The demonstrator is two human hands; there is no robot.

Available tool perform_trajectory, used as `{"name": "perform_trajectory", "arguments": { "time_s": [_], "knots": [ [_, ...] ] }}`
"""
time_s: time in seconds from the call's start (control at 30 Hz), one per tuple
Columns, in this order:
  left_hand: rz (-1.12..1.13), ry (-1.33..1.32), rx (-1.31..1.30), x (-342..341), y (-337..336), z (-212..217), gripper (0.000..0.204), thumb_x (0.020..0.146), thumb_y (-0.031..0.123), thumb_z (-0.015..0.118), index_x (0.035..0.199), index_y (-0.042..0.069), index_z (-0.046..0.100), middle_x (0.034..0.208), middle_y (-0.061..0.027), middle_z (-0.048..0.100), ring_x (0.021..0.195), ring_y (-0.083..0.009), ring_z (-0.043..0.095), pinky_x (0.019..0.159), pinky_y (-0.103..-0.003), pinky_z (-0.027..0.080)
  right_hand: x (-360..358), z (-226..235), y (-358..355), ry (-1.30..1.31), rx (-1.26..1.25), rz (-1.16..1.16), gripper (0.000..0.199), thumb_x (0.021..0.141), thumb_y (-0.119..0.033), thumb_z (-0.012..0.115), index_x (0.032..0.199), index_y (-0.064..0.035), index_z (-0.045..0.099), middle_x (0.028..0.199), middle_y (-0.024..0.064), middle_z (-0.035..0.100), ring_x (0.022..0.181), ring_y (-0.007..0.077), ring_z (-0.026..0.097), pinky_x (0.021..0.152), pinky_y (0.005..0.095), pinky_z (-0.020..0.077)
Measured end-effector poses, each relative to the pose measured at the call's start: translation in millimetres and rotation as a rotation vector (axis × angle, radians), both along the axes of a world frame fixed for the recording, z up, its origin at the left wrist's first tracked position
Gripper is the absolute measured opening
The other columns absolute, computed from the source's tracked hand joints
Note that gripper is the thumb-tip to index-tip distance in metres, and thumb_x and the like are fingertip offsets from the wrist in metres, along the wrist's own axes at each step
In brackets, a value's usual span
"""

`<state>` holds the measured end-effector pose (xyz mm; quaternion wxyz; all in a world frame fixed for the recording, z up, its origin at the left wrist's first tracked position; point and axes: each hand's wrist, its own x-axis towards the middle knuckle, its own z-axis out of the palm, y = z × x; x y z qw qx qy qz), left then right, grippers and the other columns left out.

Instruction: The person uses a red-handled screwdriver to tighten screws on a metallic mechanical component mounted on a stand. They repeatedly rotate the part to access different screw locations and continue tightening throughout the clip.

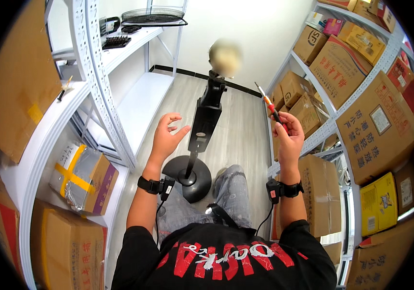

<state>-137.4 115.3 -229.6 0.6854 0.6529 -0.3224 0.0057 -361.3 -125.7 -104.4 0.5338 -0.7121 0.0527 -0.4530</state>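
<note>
A black pedestal fan (pixel 204 123) stands between my legs and the far wall, with no grille or blades on it. Its round base (pixel 199 188) rests on the floor, and the pale, rounded fan head (pixel 226 58) at the top is blurred. My left hand (pixel 167 137) is beside the fan's column, fingers apart and curved, with nothing in it; it looks close to the column, but contact cannot be told. Raised to the right of the fan, my right hand (pixel 290 133) grips a screwdriver (pixel 270 105) by its red and black handle, the shaft pointing up and left, away from the fan.
On the left shelving (pixel 134 50) lie a round wire fan grille (pixel 153 17) and dark parts (pixel 116 42). A small thin tool (pixel 64 90) sits on the nearer left shelf. Cardboard boxes (pixel 378 128) fill the right rack; more boxes (pixel 71 241) stand at the lower left.
</note>
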Motion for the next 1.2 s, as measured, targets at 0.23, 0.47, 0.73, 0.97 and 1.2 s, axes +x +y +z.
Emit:
{"name": "perform_trajectory", "arguments": {
  "time_s": [0.23, 0.47, 0.73, 0.97, 1.2],
  "knots": [
    [-0.044, -0.196, 0.133, 42, -68, 79, 0.114, 0.073, 0.030, 0.091, 0.160, 0.013, 0.019, 0.159, -0.0181, 0.036, 0.147, -0.0342, 0.036, 0.112, -0.050, 0.038, 32, 7, -32, -0.079, 0.080, 0.087, 0.022, 0.091, 0.008, 0.060, 0.113, 0.0048, 0.061, 0.116, 0.0149, 0.066, 0.087, 0.0170, 0.070, 0.077, 0.0293, 0.0578],
    [-0.119, -0.183, 0.118, 73, -126, 107, 0.131, 0.067, 0.034, 0.094, 0.163, 0.017, 0.006, 0.160, -0.0153, 0.033, 0.149, -0.0327, 0.032, 0.117, -0.056, 0.028, 53, 9, -48, -0.215, 0.101, 0.112, 0.024, 0.089, 0.013, 0.059, 0.112, 0.0054, 0.058, 0.120, 0.0182, 0.064, 0.095, 0.0213, 0.072, 0.087, 0.0328, 0.0598],
    [-0.263, -0.095, -0.062, 82, -149, 85, 0.117, 0.071, 0.012, 0.092, 0.159, 0.011, 0.015, 0.148, -0.0105, 0.044, 0.135, -0.0256, 0.047, 0.112, -0.040, 0.040, 81, 4, -56, -0.299, 0.022, 0.049, 0.029, 0.086, 0.011, 0.069, 0.111, 0.0031, 0.057, 0.119, 0.0186, 0.065, 0.101, 0.0218, 0.069, 0.093, 0.0320, 0.0555],
    [-0.303, 0.069, -0.002, 87, -153, 84, 0.088, 0.077, 0.012, 0.088, 0.145, 0.005, 0.032, 0.132, -0.0097, 0.057, 0.120, -0.0209, 0.058, 0.102, -0.035, 0.049, 92, -3, -46, -0.442, 0.032, 0.213, 0.026, 0.088, 0.006, 0.070, 0.111, 0.0021, 0.057, 0.124, 0.0228, 0.065, 0.106, 0.0253, 0.068, 0.092, 0.0344, 0.0562],
    [-0.306, 0.024, 0.017, 82, -149, 88, 0.072, 0.085, 0.009, 0.078, 0.145, 0.001, 0.039, 0.133, -0.0162, 0.060, 0.122, -0.0269, 0.062, 0.104, -0.041, 0.051, 100, -2, -38, -0.436, -0.226, 0.138, 0.022, 0.083, -0.002, 0.077, 0.099, -0.0023, 0.061, 0.115, 0.0180, 0.070, 0.091, 0.0293, 0.069, 0.079, 0.0342, 0.0544]
  ]
}}
